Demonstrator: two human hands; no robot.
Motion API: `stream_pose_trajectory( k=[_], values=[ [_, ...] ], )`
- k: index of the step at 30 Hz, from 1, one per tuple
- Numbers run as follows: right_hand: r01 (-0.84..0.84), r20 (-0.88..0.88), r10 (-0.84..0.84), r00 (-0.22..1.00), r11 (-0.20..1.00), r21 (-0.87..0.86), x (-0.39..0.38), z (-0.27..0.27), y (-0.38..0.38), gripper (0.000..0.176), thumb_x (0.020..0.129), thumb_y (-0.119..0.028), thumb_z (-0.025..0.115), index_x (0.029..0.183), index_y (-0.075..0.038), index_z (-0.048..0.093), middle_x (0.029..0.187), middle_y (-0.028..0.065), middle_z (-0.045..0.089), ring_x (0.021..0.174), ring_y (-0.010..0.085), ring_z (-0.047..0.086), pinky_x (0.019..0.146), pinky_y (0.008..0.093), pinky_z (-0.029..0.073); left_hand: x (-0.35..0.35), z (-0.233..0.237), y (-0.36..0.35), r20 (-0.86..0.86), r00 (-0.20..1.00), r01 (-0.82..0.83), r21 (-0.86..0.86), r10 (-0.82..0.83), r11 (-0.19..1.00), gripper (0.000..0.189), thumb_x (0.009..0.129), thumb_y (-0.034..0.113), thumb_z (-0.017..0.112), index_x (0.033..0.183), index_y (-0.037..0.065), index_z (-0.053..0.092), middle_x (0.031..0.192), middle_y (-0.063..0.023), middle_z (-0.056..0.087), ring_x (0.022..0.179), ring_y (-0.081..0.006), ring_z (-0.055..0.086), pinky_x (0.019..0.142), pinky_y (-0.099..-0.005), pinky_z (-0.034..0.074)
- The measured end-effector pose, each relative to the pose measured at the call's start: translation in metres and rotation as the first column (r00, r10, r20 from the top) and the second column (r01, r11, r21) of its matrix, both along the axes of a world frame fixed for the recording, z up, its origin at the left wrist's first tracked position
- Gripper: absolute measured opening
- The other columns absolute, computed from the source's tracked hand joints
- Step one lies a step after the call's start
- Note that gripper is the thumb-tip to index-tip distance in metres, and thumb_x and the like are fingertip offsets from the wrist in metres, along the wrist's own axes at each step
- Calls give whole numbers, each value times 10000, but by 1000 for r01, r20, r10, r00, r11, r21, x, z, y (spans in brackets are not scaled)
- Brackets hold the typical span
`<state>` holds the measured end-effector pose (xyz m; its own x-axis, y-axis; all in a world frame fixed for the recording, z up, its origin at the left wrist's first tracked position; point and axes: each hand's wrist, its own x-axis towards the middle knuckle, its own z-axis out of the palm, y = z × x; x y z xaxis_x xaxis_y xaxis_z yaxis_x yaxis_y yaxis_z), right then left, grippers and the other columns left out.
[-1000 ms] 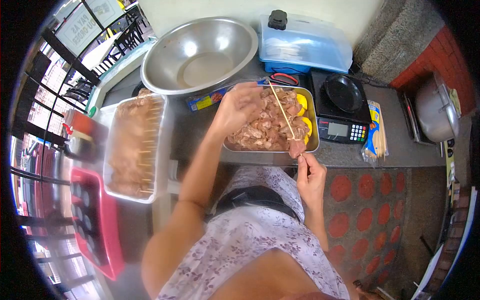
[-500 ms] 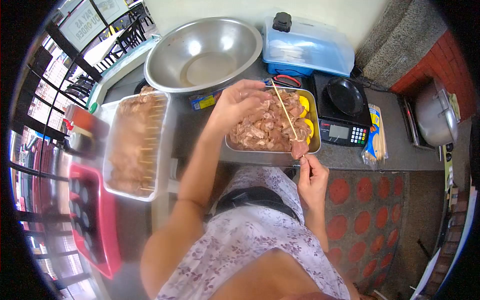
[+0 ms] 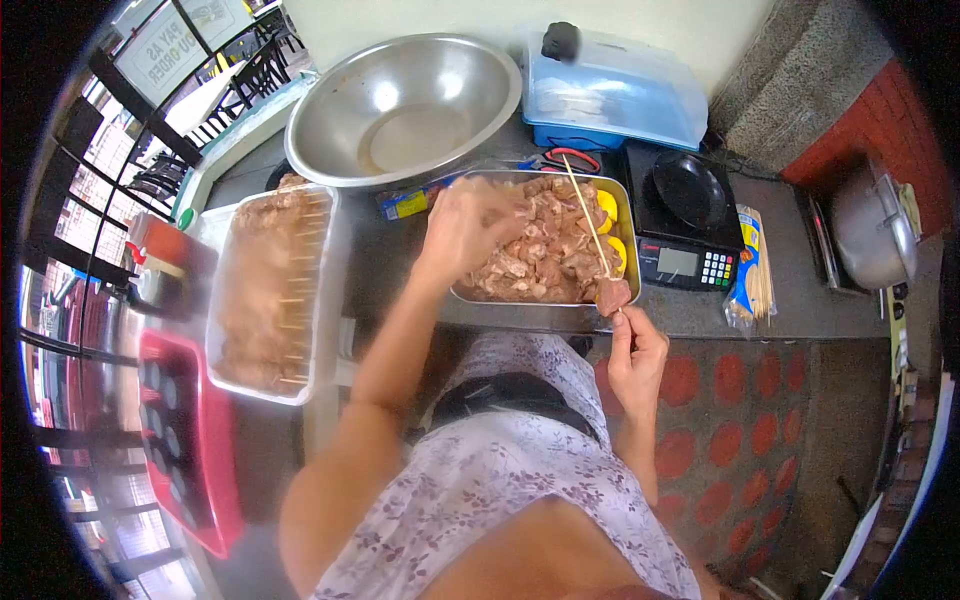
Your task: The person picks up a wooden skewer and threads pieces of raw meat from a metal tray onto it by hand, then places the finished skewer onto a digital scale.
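Observation:
My right hand (image 3: pixel 637 352) pinches the lower end of a wooden skewer (image 3: pixel 587 215). A piece of meat (image 3: pixel 612 295) is threaded low on it, just above my fingers, and the bare stick leans up over the metal tray (image 3: pixel 540 303). That tray holds cut raw meat (image 3: pixel 540 245), with yellow pieces (image 3: pixel 608 208) along its right side. Over the meat's left part is my left hand (image 3: pixel 468 225), its fingers smeared by motion, so whether they hold anything is unclear.
A white container of skewered meat (image 3: pixel 265 290) is at left. Behind are a large steel bowl (image 3: pixel 405 110) and a blue box (image 3: pixel 615 95). To the right lie a scale (image 3: pixel 685 262) and a skewer pack (image 3: pixel 750 270); a pink crate (image 3: pixel 222 470) is lower left.
My left hand has moved left and down over the meat. My right hand has shifted slightly right with the skewer, which now stands more upright.

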<state>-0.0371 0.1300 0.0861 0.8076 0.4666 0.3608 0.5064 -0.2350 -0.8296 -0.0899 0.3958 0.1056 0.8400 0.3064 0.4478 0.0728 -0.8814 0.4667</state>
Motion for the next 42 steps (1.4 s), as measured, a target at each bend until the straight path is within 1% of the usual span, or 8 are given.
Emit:
stream_pose_trajectory(
  k=[7,9,12,22,26,27,33,42],
  values=[
    [-9,-6,9,1000,1000,6,1,-2,-3,114,888,-80,556,906,9,624,611,119,552,522,130,515,491,290,399,4,-18,4,57,996,-81,143,73,986,190,729,195,692,853,52,706,814,-131,653,815,-311,607,730,-387,464],
    [-1,3,1,1000,1000,13,3,-3,-3,113,888,-78,556,908,9,624,614,120,555,523,130,518,492,290,400,3,-14,14,-91,995,-63,-305,37,950,191,743,141,655,885,20,697,880,-160,676,803,-296,646,736,-355,494],
    [9,-18,-9,1000,1000,0,2,-4,-5,112,889,-76,553,904,11,622,617,119,557,524,128,520,492,287,400,-4,-4,18,-44,999,-3,-441,-19,897,214,740,104,628,916,-5,684,916,-186,680,797,-282,671,730,-327,511],
    [-18,-36,18,999,1000,-19,-1,-2,-2,98,887,-62,549,899,3,622,603,98,537,530,97,503,493,272,404,0,-12,-9,76,997,11,25,-13,1000,198,708,109,678,884,20,696,778,-189,644,736,-313,636,692,-369,503],
    [-8,26,8,1000,1000,4,-1,0,-3,91,882,-55,552,897,1,622,601,95,541,522,98,500,487,272,403,-8,-1,5,102,988,144,-392,-112,909,248,744,46,637,989,27,671,895,-119,679,796,-178,628,677,-332,491],
    [-9,26,9,1000,1000,4,-1,0,-3,91,882,-55,552,897,1,622,601,95,541,522,98,500,487,272,403,-10,0,5,54,986,141,-764,-155,630,167,803,44,617,961,-5,642,942,-96,664,808,-119,605,675,-277,491],
    [-20,-60,20,998,1000,-4,-2,-1,-4,101,883,-58,553,905,5,628,609,94,545,534,83,496,492,264,398,0,-8,1,218,951,277,-915,-221,293,147,830,12,601,972,25,566,1019,-44,608,872,-91,572,693,-244,497],
    [29,-9,-29,1000,999,20,3,-4,-10,116,888,-84,564,914,7,629,593,64,541,525,63,467,467,257,372,14,-20,1,259,893,420,-773,-368,475,182,814,5,623,982,33,559,928,-20,603,878,-91,570,740,-252,494]
  ],
)
